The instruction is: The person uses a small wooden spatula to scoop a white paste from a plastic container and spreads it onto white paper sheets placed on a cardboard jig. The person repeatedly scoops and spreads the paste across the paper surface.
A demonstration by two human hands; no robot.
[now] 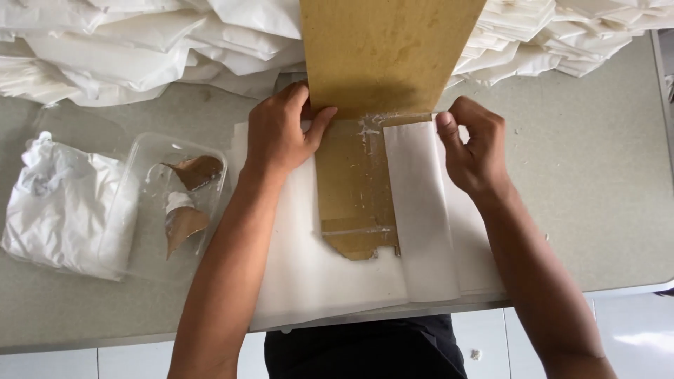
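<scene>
A long brown cardboard template (382, 56) lies on a stack of white paper sheets (316, 274) at the table's front edge. My left hand (281, 130) presses on the paper's top left edge beside the cardboard, thumb against it. My right hand (474, 144) pinches the top of a white paper flap (418, 210) that is folded over the cardboard's right side. Dried white glue smears show on the cardboard near the fold.
A clear plastic tub (165, 207) with glue and brown paper scraps sits to the left, beside a crumpled white plastic bag (60, 203). Piles of folded white paper (140, 49) fill the back of the grey table (590, 175).
</scene>
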